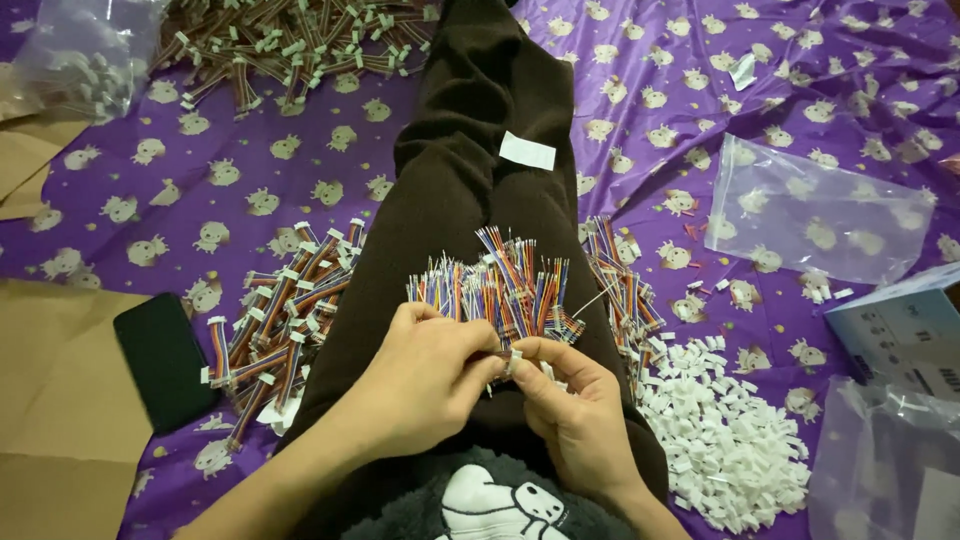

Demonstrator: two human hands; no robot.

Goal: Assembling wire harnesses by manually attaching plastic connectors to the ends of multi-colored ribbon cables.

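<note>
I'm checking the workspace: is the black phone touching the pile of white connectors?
Apart. The head view shows the black phone far left and the pile of white connectors on the right, the dark-trousered leg between them.

Purple patterned sheet [250, 150] — wire bundles [280, 310], white connectors [730, 440]

Bare left hand [425, 375] and bare right hand [575, 410], forearms uncovered, no rings or watch visible. Short, unpainted fingernails. Dark brown trousers [470, 180] of soft, slightly ribbed knit fabric along the leg, with a small white rectangular label [527, 151] stuck near the knee. Dark grey fleecy top [420, 515] at the bottom edge, bearing a white cartoon-like patch [495, 505] with black outlines.
</note>
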